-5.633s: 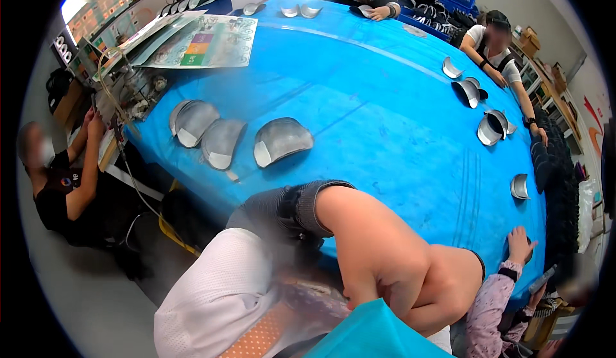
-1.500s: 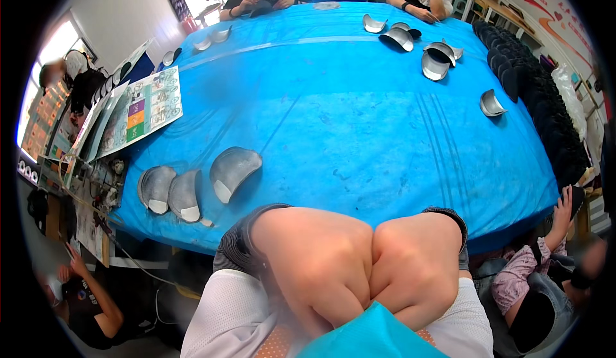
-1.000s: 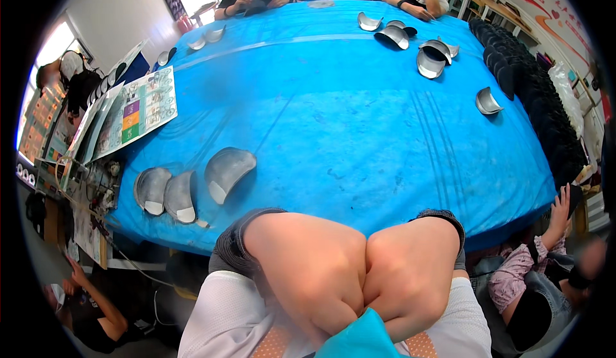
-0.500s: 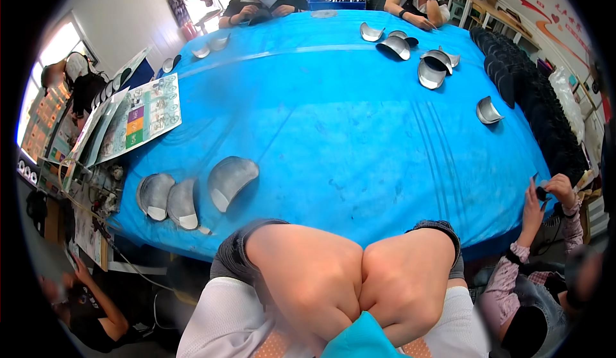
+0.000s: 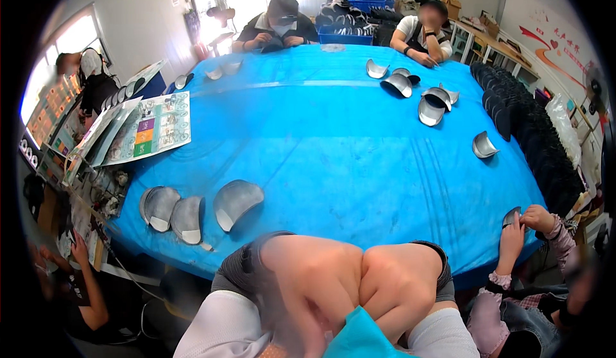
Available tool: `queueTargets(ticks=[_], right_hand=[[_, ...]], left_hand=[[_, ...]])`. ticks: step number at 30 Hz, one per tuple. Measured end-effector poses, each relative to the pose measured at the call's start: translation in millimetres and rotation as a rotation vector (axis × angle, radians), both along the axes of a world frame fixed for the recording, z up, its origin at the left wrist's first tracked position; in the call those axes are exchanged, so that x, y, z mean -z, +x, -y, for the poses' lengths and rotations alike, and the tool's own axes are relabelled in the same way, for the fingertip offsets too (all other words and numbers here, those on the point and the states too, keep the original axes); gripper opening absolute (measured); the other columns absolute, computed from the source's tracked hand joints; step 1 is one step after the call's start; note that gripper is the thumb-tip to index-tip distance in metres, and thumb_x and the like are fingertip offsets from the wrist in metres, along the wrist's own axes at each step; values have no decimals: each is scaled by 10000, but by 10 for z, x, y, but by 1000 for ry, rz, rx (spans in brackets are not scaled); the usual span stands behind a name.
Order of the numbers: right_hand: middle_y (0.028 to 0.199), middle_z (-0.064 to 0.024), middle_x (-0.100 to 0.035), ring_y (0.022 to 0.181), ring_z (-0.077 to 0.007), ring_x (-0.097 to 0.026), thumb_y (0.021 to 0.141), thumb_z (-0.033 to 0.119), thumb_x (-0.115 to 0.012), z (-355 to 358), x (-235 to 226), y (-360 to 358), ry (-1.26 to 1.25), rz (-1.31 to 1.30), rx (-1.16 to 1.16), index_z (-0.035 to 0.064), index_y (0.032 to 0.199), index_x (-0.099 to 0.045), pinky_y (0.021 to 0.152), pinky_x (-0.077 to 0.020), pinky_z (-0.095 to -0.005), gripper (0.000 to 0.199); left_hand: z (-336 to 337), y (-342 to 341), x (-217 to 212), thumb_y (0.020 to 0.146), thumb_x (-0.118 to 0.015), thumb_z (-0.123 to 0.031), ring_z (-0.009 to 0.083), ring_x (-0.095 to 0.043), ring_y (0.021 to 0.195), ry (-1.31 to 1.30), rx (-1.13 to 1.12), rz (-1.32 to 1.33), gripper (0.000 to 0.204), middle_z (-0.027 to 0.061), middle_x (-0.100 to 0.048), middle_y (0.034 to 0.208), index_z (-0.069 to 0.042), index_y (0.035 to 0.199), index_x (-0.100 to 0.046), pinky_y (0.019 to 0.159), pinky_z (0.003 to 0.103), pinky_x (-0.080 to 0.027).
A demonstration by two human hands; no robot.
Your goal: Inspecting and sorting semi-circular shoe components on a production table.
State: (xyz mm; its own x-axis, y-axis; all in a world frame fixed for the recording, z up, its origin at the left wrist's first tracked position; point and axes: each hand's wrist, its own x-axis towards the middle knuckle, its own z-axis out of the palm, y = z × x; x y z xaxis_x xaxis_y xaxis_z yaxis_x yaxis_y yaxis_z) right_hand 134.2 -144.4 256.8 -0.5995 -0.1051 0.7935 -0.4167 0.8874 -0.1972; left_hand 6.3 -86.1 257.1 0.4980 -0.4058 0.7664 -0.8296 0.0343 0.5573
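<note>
Fingers [image 5: 386,323] of both hands curl down and inward at the near edge of the blue-covered table [image 5: 321,165], but their tips are hidden, so I cannot tell how tightly they close or whether they grip anything. The left hand [image 5: 308,271] and the right hand [image 5: 401,278] meet knuckle to knuckle, backs facing the table, with dark striped bands [image 5: 444,265] at the wrists. A turquoise piece [image 5: 360,337] rises in front of the fingers, on the near side of the table. Its peaked tip points up toward the table, between the hands (its lower part runs out of view, so its full long axis cannot be read).

Near the table's left corner lie grey curved pieces with pale end patches. The rightmost curved piece [image 5: 239,204] has its long axis slanting, patch end toward the table's near edge; the narrower curved piece [image 5: 188,220] beside it points that end more directly at the same edge. A printed board [image 5: 154,130] overhangs the table's left side, and dark stacked pieces [image 5: 532,146] line its right side. At the table's near right corner, a co-worker's hands [image 5: 511,245] hold a small curved piece [image 5: 511,217].
</note>
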Motion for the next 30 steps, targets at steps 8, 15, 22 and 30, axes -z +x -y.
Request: queueTargets(ticks=[8, 15, 22, 30], right_hand=[[670, -71, -638, 529, -171, -616, 843, 156, -660, 62, -316, -64, -249, -4, -65, 33, 643, -636, 474, -480, -284, 236], [674, -131, -637, 535, -209, -625, 823, 111, -651, 151, -337, -230, -223, -64, -84, -24, 653, -634, 476, -488, -297, 218], [688, -154, -648, 591, -245, -662, 818, 106, -645, 164, -338, -320, -253, -70, -155, -30, 643, -623, 521, -529, -314, 223], [571, -45, -529, 441, -198, -522, 797, 91, -695, 245, -14, -370, -252, -170, 9, 7, 692, -615, 384, -353, -310, 156]], left_hand=[[110, -188, -241, 832, -695, -154, 159, -547, 465, -270, -94, -148, 185, 58, -601, 620, 4, 786, -612, 431, 268, -371], [130, -223, -198, 863, -607, -21, 136, -570, 456, -163, 54, -97, 75, 58, -616, 599, 51, 881, -617, 415, 260, -383], [165, -296, -152, 908, -546, -21, 121, -573, 435, -178, 88, -50, 107, 74, -622, 604, 62, 909, -614, 380, 237, -409], [192, -269, 45, 909, -559, -30, 120, -558, 453, -321, 225, -79, 127, 95, -610, 629, 87, 914, -606, 387, 236, -407]])
